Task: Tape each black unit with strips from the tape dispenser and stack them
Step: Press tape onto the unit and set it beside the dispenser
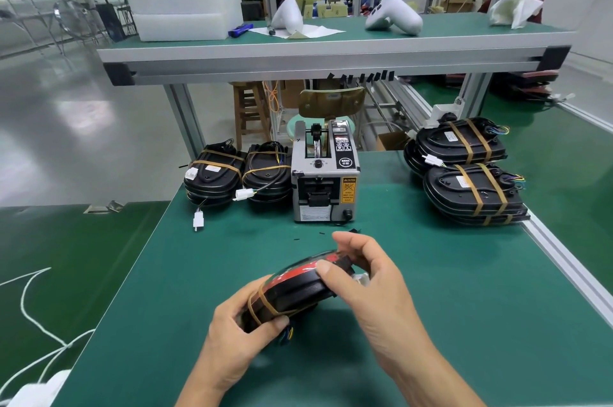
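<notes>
- A black unit (300, 290), with a red face and a clear curved cover on its upper side, is held tilted just above the green table (414, 307), near the front edge and in front of the tape dispenser (324, 174).
- The unit's near end is gripped by the left hand (238, 337), whose thumb and fingers are curled round it beside a tan rubber band (265, 302).
- The far end is pinched by the right hand (371, 283): the thumb is pressed on the top edge and the fingers are wrapped over the back.
- Coloured wires are seen under the unit by the left fingertips.
- The grey dispenser is placed upright at the middle of the table, well apart from both hands.
- Two stacks of banded units (238, 174) are set just left of the dispenser, with white connectors hanging from them.
- Two further stacks (464, 171), bound with tan strips, are placed at the right edge of the table.
- A raised shelf (331, 51) is seen behind, with white objects on it.
</notes>
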Motion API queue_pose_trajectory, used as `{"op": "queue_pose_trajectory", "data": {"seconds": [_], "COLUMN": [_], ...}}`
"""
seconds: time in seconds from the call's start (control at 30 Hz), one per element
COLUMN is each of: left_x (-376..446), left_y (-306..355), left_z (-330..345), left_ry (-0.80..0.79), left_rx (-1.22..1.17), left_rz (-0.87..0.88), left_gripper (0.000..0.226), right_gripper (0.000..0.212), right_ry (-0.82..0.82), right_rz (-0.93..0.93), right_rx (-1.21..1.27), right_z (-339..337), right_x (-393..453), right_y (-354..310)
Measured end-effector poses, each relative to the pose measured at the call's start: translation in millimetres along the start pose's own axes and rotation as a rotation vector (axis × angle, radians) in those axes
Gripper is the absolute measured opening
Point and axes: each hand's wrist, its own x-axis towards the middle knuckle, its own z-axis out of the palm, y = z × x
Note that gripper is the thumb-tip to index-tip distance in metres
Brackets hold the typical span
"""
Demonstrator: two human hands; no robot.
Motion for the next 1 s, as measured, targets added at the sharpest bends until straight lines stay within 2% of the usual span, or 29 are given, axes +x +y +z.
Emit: {"op": "queue_pose_trajectory", "data": {"seconds": [0.1,0.17,0.23,0.33,0.53,0.67,0.77,0.9,1.0], "left_x": [0.6,0.4,0.2,0.6,2.0,0.6,-0.4,0.4,0.9], "left_y": [1.6,2.1,2.3,3.5,1.9,-2.5,-5.3,-3.3,-4.5], "left_z": [1.5,1.5,1.3,1.9,1.8,0.0,-1.7,3.1,5.1], "left_ry": [-0.002,-0.005,-0.012,-0.009,-0.014,-0.001,-0.005,-0.028,-0.024], "left_rx": [-0.006,-0.005,-0.003,0.001,0.032,0.091,0.226,0.353,0.36], "left_rz": [0.006,0.001,-0.008,-0.028,-0.035,-0.022,0.019,0.036,0.027], "left_gripper": [0.059,0.06,0.061,0.066,0.066,0.067,0.063,0.064,0.063], "right_gripper": [0.056,0.037,0.025,0.042,0.064,0.066,0.068,0.049,0.048], "right_ry": [-0.047,-0.017,0.011,0.004,-0.17,-0.271,-0.304,-0.292,-0.264], "right_rz": [0.013,0.018,-0.013,-0.041,-0.087,-0.077,-0.128,-0.23,-0.289], "right_rx": [-0.019,0.055,0.012,-0.072,-0.23,-0.296,-0.36,-0.407,-0.473], "right_z": [-3.5,-5.4,-4.7,-4.3,-27.8,-30.1,-27.8,-21.7,-15.2], "right_x": [1.1,4.7,5.6,3.8,9.2,12.8,14.0,19.2,23.2], "right_y": [-0.4,-1.1,-0.4,2.9,8.6,10.5,7.5,-4.5,-16.7]}}
